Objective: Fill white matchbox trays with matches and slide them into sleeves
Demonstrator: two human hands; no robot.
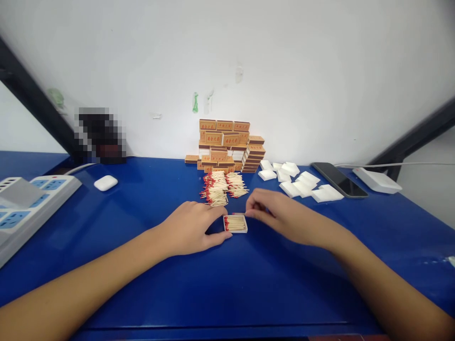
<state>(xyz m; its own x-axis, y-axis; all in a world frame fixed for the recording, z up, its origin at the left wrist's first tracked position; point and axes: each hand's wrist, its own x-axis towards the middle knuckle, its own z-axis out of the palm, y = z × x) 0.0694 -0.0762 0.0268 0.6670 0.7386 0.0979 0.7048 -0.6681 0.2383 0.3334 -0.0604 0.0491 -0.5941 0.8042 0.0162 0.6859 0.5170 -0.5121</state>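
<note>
A small white matchbox tray lies on the blue table, holding a row of matches with their red heads to the left. My left hand grips the tray's left end between thumb and forefinger. Just above the tray's far right corner, my right hand is closed in a pinch on a match, whose red head points left. Beyond the tray are two heaps of loose matches, a larger left heap and a smaller right heap.
Orange printed matchboxes are stacked against the wall. Several white empty trays lie to the right, beside a black phone and a white box. At left are a white earphone case and a power strip.
</note>
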